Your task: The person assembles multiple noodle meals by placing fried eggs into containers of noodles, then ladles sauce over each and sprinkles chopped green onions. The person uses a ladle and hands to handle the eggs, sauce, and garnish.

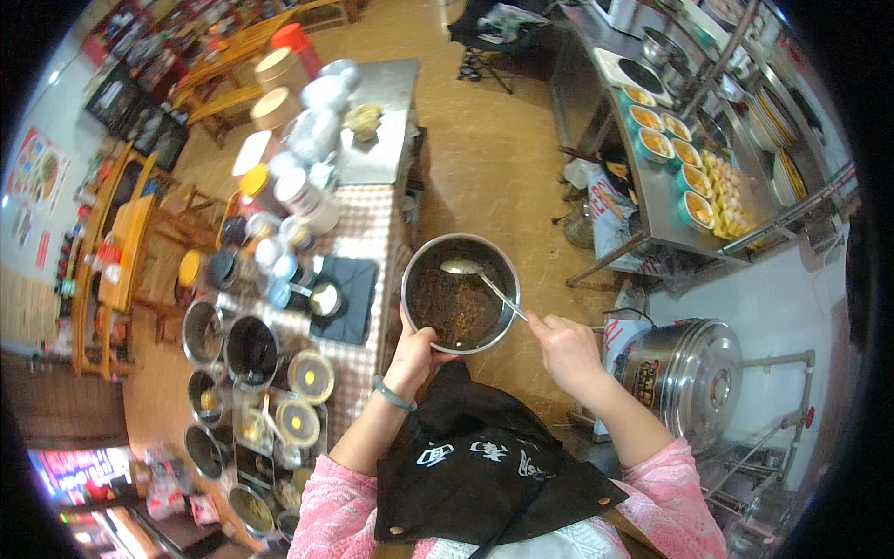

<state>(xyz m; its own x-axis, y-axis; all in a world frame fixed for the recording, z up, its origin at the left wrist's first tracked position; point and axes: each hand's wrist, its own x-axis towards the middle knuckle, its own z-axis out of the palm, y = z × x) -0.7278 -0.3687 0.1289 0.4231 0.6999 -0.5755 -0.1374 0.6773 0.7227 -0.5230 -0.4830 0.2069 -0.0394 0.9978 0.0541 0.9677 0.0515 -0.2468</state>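
Observation:
In front of me a round metal pot [462,244] is held up over the floor, with a dark brown, grainy mixture [454,303] inside. My left hand [416,349] grips its near-left side, thumb over the rim and the other fingers partly hidden beneath. A jade-green bangle [395,394] circles that wrist. The handle of a metal spoon [503,296] is pinched in my right hand [563,349] beside the pot's right rim. The spoon's bowl lies inside the pot, over the mixture.
To the left, a checked-cloth table [358,200] carries jars, a black scale [345,298] and several metal pots [251,351]. At right, a steel counter [643,210] holds several bowls of orange food [656,143]. A large lidded steel cooker [684,377] stands near my right elbow.

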